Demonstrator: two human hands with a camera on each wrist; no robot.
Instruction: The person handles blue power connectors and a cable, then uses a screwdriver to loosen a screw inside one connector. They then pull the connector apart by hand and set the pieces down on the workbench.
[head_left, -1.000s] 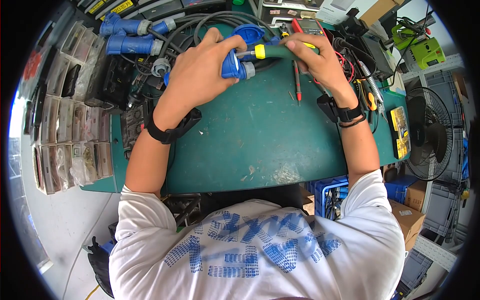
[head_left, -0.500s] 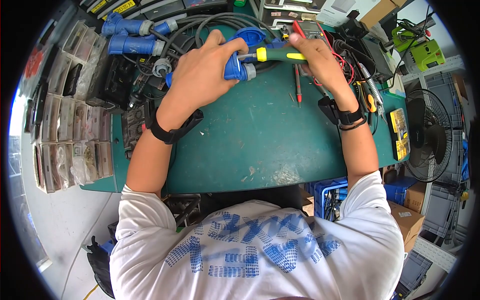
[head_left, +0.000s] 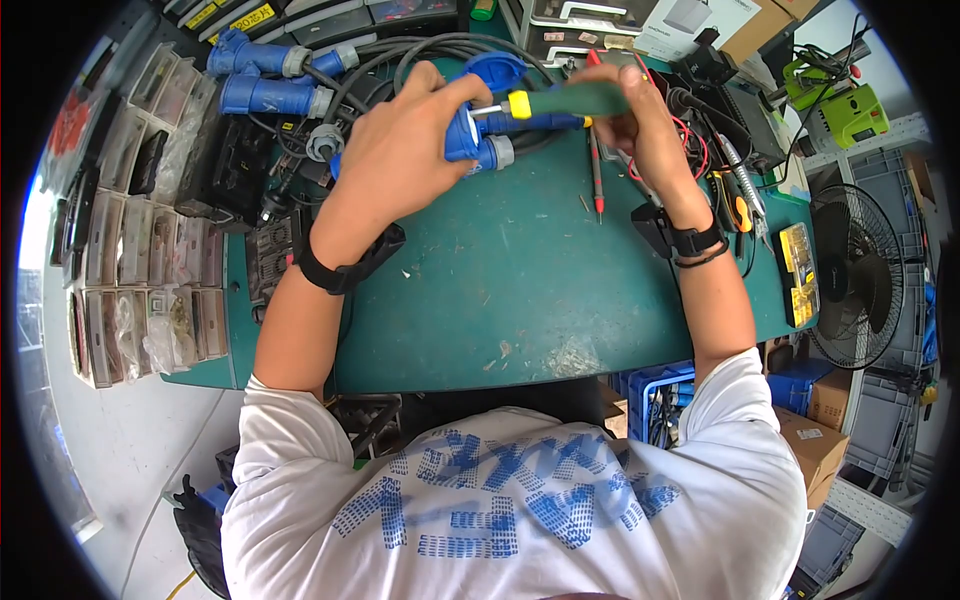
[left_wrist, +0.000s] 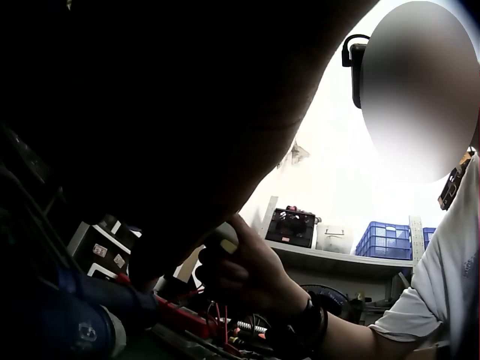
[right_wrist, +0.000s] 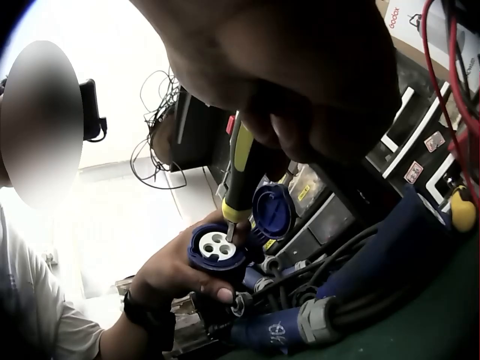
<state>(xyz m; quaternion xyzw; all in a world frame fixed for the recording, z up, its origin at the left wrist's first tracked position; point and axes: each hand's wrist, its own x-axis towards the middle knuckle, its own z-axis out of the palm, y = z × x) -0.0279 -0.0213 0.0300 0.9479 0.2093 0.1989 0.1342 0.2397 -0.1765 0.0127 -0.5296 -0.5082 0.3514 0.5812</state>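
Observation:
My left hand (head_left: pixel 395 145) grips a blue industrial socket connector (head_left: pixel 461 136) near the back of the bench. Its hinged lid (head_left: pixel 497 70) stands open, and in the right wrist view the white face (right_wrist: pixel 217 246) with round holes shows. My right hand (head_left: pixel 652 135) holds a green and yellow screwdriver (head_left: pixel 565 102) by the rear of its handle, fingers curled about it in the right wrist view. The screwdriver's shaft (right_wrist: pixel 231 231) meets the socket at the edge of the white face. The left palm hides the connector's rear part.
Other blue connectors (head_left: pixel 265 95) and coiled black cable (head_left: pixel 440 45) lie at the back left. A red test probe (head_left: pixel 597 180) rests near my right hand. Pliers with orange handles (head_left: pixel 742 212) and a yellow bit case (head_left: pixel 798 275) are at the right. Drawers (head_left: pixel 150 240) line the left side.
The right hand has shifted and turned on the screwdriver handle, moving slightly right. The screwdriver's tip stays at the socket, and the left hand keeps its grip.

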